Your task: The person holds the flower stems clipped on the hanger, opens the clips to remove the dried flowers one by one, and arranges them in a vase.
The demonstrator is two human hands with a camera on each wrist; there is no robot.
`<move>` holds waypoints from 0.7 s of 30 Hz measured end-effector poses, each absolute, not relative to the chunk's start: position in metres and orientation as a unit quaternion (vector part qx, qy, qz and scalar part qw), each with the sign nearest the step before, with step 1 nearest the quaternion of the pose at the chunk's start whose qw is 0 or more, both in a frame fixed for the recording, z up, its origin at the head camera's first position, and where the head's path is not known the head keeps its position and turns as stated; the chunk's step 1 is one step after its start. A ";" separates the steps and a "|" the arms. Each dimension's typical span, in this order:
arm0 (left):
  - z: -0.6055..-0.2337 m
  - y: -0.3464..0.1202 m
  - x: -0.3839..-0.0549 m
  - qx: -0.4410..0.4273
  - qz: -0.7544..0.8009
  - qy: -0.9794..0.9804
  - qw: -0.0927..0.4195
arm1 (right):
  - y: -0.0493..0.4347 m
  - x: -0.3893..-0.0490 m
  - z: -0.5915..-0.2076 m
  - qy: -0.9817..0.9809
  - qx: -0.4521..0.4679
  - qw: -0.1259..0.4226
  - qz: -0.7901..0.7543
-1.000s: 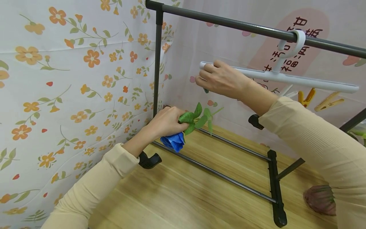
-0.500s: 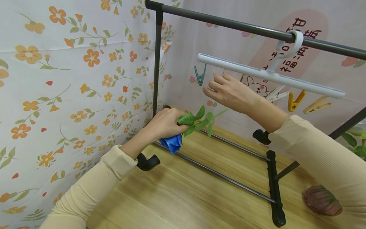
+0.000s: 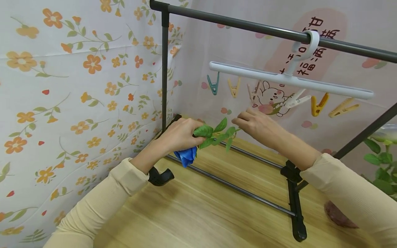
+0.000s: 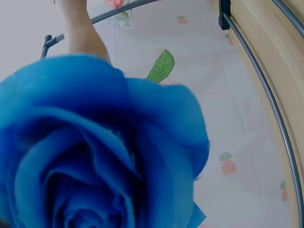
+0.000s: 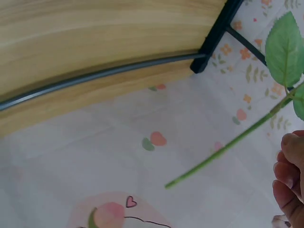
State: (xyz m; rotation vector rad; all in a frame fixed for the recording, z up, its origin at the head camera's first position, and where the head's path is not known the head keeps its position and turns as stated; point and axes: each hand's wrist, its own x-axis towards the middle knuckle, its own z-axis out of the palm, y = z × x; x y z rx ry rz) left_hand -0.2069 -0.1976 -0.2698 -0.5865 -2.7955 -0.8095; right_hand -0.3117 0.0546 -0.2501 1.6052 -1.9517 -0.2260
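Upside down, a blue artificial rose (image 3: 186,155) hangs from my left hand (image 3: 181,136), which grips its stem close to the bloom. Green leaves and the stem's free end stick out to the right of that hand. The bloom fills much of the left wrist view, hiding the left fingers. My right hand (image 3: 262,127) is at the far end of the stem, its fingers loosely bent. In the right wrist view, the right fingers (image 5: 287,190) lie beside the green stem (image 5: 223,148), with a gap between them. Above both hands hangs a white hanger (image 3: 248,71) with several clothespins, including a teal clothespin (image 3: 213,85).
The hanger hooks over the dark top rail (image 3: 235,24) of a metal rack standing on the wooden tabletop (image 3: 198,210). A brownish-pink bundle (image 3: 339,215) lies by the right sleeve. A leafy plant (image 3: 383,163) stands at the right edge. Flowered cloth (image 3: 62,103) covers the left wall.
My right hand has left the hanger's left end and moved down to the stem's end, bringing the clothespins into view. The hanger has swung slightly. The left hand keeps holding the rose.
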 end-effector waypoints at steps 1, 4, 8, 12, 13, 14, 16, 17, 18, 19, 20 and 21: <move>-0.270 -0.196 -0.207 -0.196 -0.273 -0.938 0.084 | 0.056 -0.311 -0.253 -0.735 0.603 0.300 -0.079; -0.271 -0.193 -0.207 -0.199 -0.276 -0.937 0.079 | 0.061 -0.309 -0.259 -0.740 0.600 0.300 -0.054; -0.272 -0.189 -0.207 -0.204 -0.277 -0.936 0.078 | 0.067 -0.305 -0.267 -0.750 0.598 0.282 -0.021; -0.273 -0.187 -0.207 -0.214 -0.280 -0.932 0.082 | 0.076 -0.299 -0.274 -0.767 0.587 0.260 0.005; -0.274 -0.186 -0.208 -0.217 -0.282 -0.931 0.082 | 0.078 -0.297 -0.275 -0.770 0.584 0.256 0.010; -0.274 -0.185 -0.208 -0.220 -0.284 -0.930 0.081 | 0.080 -0.296 -0.277 -0.773 0.581 0.254 0.011; -0.275 -0.183 -0.208 -0.222 -0.286 -0.929 0.076 | 0.084 -0.294 -0.279 -0.778 0.576 0.252 0.014; -0.275 -0.182 -0.208 -0.221 -0.286 -0.929 0.073 | 0.085 -0.293 -0.281 -0.779 0.574 0.252 0.014; -0.275 -0.181 -0.208 -0.220 -0.286 -0.930 0.069 | 0.087 -0.292 -0.282 -0.781 0.571 0.253 0.013; -0.276 -0.180 -0.208 -0.220 -0.286 -0.931 0.065 | 0.089 -0.290 -0.283 -0.784 0.568 0.252 0.013; -0.276 -0.179 -0.208 -0.219 -0.286 -0.931 0.060 | 0.091 -0.289 -0.284 -0.787 0.564 0.250 0.012; -0.276 -0.178 -0.208 -0.219 -0.285 -0.931 0.059 | 0.093 -0.288 -0.286 -0.789 0.562 0.250 0.015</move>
